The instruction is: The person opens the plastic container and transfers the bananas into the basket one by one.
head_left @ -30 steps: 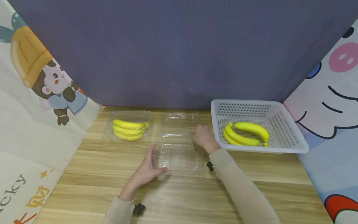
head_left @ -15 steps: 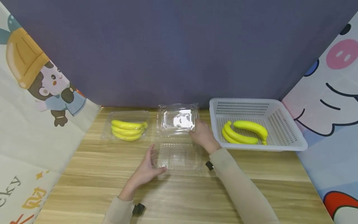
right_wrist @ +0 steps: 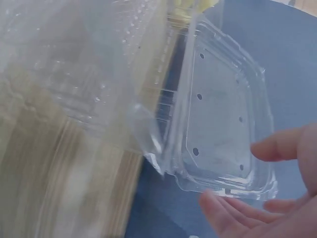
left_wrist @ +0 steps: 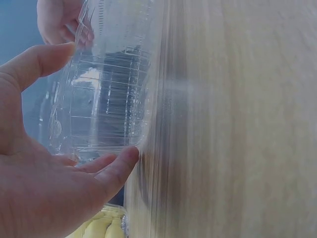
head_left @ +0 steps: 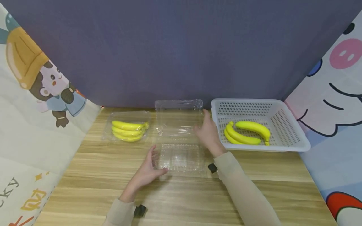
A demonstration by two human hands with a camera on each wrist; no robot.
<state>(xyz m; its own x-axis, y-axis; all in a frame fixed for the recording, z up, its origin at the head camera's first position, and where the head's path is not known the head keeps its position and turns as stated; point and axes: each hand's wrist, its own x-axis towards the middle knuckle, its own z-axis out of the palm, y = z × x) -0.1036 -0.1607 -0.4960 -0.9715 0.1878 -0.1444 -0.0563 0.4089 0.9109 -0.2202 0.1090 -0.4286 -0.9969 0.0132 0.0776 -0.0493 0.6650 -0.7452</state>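
A clear plastic clamshell box lies in front of me, its ribbed base [head_left: 181,158] on the table and its lid [head_left: 179,121] raised at the back. My left hand [head_left: 148,169] rests at the base's left front corner. Its thumb and fingers are spread wide along the rim; the left wrist view shows the fingers nearly straight. Beside the lid's right edge is my right hand [head_left: 207,133]. In the right wrist view its thumb [right_wrist: 277,146] touches one edge of the lid, while the straight fingers lie along the other. The clear plastic makes exact contact hard to see.
Another clear clamshell box [head_left: 133,114] with several bananas [head_left: 128,130] inside stands at the back left. A white perforated basket [head_left: 291,138] holding a few bananas [head_left: 254,128] stands at the right. A dark panel [head_left: 181,53] closes off the table's [head_left: 181,201] far side.
The lid has tilted up from lying back low behind the base. My right hand has loosened from a closed grip, its fingers now extended along the lid's side. My left hand has stayed put.
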